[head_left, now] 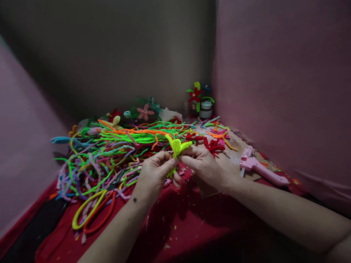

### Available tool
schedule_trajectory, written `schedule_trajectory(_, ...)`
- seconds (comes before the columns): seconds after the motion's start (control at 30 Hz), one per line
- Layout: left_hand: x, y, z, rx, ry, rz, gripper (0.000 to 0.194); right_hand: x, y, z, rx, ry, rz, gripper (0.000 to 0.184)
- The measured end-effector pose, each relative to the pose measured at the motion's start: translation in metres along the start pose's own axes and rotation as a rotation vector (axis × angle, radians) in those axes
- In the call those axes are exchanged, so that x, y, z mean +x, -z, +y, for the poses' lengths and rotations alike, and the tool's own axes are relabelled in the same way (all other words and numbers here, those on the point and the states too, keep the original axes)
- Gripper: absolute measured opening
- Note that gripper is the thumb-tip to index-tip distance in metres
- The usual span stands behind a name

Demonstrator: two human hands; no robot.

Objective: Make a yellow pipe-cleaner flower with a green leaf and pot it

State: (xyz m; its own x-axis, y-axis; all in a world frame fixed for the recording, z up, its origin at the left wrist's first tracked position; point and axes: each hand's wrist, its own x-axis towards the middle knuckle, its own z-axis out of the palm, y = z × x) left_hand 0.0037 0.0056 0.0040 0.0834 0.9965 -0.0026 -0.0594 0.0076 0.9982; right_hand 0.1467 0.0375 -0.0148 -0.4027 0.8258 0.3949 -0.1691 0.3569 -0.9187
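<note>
The yellow flower [177, 147] of fuzzy stems is held up above the front of the desk [189, 219], pinched between both hands. The likeliest trouble is at its base: should either pinch loosen, the petals could swivel or spread unevenly, since their gathering point looks held mainly by finger pressure. Too hard a squeeze or twist might crush the fuzz or bend a petal out of shape. Dipped toward 9 o'clock, it could also snag on the tangle there.

It is bright lemon, with petals fanning toward 11, 12 and 2 o'clock; the middle one is broad and folded, the others slimmer. Greener strands hang toward 7 o'clock, beneath the grip.

The left hand [157, 168] has its thumb and fingers closed around the flower's neck; the right hand [204, 166] pinches the same spot from 3 o'clock, fingertips nearly meeting the other's. What lies inside the grip is hidden.

Reading outward from the flower, a red flower [214, 147] lies at 3 o'clock, and past it a pink glue gun [259, 168]; whether that is hot I cannot tell. The heap of coloured stems [115, 137] sprawls at 9, scissors [112, 186] at 8.
</note>
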Motion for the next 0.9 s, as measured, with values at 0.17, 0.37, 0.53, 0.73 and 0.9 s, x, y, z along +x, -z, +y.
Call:
schedule_trajectory(0.17, -0.001, 0.001, -0.002, 0.025, -0.002, -0.004, 0.022, 0.003, 0.000, -0.002, 0.103, -0.106, 0.020, 0.016)
schedule_trajectory(0.37, -0.003, 0.002, -0.002, -0.027, 0.004, -0.003, 0.022, 0.004, -0.004, 0.005, 0.202, -0.122, 0.124, 0.018)
schedule_trajectory(0.53, -0.003, 0.002, -0.005, -0.036, 0.018, -0.010, 0.018, 0.003, -0.008, 0.014, 0.385, -0.141, 0.085, 0.021)
schedule_trajectory(0.73, -0.003, 0.000, -0.005, -0.103, 0.023, -0.006, 0.020, 0.001, -0.010, 0.015, 0.513, -0.126, 0.122, 0.019)
schedule_trajectory(0.9, -0.004, -0.001, -0.003, -0.127, -0.013, -0.023, 0.019, 0.001, -0.011, 0.013, 0.494, -0.048, 0.144, 0.016)
